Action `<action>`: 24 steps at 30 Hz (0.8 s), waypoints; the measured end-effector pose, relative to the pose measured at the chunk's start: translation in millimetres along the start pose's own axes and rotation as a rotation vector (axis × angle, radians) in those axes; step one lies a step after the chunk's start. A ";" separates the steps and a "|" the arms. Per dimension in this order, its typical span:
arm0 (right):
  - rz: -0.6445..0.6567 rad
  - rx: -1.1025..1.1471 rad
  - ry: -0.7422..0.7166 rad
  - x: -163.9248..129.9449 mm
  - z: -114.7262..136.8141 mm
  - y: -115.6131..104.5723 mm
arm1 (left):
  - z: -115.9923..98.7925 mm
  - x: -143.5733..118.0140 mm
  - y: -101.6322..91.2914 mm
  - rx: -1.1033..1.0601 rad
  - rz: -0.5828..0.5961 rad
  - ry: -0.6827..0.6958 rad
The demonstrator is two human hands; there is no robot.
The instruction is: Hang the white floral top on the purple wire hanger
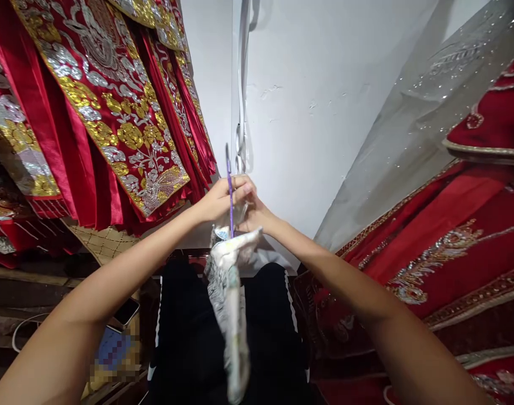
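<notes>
In front of the white wall, my left hand (228, 198) and my right hand (257, 215) meet at the middle of the view, fingers curled together. A thin purple stick (230, 205) with a dark, narrow tip, like a fine brush, stands upright against my left hand, which is closed on it. My right hand is closed just beside it; a blurry, pale see-through bit lies between the hands, and I cannot make out what it is. A whitish, stained rag (229, 256) hangs below the hands over my lap. A small round rim (221, 233) shows at its top.
Red garments with gold and silver embroidery (130, 135) hang at the left. More red beaded garments (429, 253) hang at the right, beside a sparkly sheer cloth (392, 124). A white cable (241, 73) runs down the wall (307, 112). A phone (126, 311) lies at lower left.
</notes>
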State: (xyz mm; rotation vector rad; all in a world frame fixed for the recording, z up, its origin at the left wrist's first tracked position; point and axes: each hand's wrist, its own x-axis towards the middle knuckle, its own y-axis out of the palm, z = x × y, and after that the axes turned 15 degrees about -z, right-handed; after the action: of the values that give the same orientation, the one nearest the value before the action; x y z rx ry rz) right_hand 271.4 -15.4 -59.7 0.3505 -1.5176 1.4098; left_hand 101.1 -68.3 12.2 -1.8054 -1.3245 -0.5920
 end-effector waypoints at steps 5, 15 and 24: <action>-0.137 -0.056 -0.031 2.4 0.2 -3.6 | -33.3 15.4 10.3 -0.030 0.040 0.088; -0.410 -0.462 0.278 -8.7 -67.8 -83.9 | 20.9 4.4 -107.6 0.002 -0.381 -0.536; -0.246 -0.501 0.217 25.8 -33.5 -87.6 | 109.7 -91.3 -11.9 0.055 -0.725 -0.601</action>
State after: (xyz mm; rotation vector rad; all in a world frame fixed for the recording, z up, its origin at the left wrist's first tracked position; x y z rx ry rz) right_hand 341.2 -0.4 6.3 0.0668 -1.5270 0.8113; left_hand 49.4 -28.2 -115.2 -1.4720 -2.4177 -0.3688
